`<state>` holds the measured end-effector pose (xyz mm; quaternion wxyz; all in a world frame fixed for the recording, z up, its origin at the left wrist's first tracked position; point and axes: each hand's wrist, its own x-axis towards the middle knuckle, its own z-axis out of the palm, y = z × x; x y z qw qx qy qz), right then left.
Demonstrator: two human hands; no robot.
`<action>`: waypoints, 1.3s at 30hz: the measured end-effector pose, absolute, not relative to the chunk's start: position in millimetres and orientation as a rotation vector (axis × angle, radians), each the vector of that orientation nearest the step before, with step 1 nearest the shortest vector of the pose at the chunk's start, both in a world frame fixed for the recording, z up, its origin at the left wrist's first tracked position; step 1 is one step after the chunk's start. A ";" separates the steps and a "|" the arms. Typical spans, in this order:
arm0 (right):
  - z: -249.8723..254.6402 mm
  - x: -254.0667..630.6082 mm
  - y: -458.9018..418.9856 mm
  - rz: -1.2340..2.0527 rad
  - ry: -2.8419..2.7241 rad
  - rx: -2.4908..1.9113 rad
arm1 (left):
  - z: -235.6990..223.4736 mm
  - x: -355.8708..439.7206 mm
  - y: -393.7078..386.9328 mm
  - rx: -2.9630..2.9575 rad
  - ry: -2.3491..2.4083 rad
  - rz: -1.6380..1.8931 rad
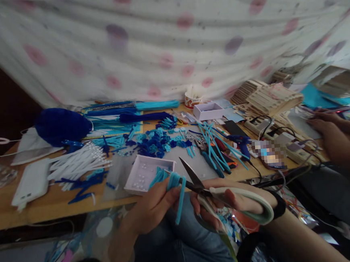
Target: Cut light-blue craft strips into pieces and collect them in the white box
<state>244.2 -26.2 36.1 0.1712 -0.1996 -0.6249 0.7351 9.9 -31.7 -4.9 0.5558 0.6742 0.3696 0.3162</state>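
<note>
My left hand (152, 203) is closed on a light blue pipe cleaner (181, 203), looped into a small coil with an end hanging down. My right hand (244, 203) grips white-handled scissors (240, 190) through the handle loops, their blades apart. One blade points up and away; the other, dark, reaches left to the coil. Whether that blade passes through the coil or behind it, I cannot tell. Just behind my left hand, a white box (149, 165) holds white beads and more light blue pieces.
Blue flower pieces (154, 142) cover the mid-table. White bead-tipped stems (77, 163) and a white power bank (30, 184) lie left. Pliers (212, 164), a glue gun (241, 144), a phone (269, 154) and power strips (299, 149) are right, near another person's hand (329, 135).
</note>
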 end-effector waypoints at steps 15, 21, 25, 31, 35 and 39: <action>33.0 246.7 -26.7 2.114 -1.780 -0.637 | -3.0 14.8 -25.8 1.530 0.789 0.811; 30.7 246.1 -22.2 2.115 -1.799 -0.536 | -6.3 11.1 -26.8 1.540 0.835 0.761; 32.4 245.7 -20.5 2.105 -1.837 -0.595 | 1.5 15.9 -27.9 1.474 0.815 0.764; 35.1 246.7 -17.6 2.095 -1.836 -0.530 | 4.4 18.4 -29.8 1.610 0.801 0.687; 32.6 245.6 -17.0 2.125 -1.752 -0.492 | 0.0 15.1 -31.4 1.667 0.752 0.691; 25.1 243.9 -19.5 2.157 -1.652 -0.444 | -5.2 16.0 -34.1 1.625 0.748 0.748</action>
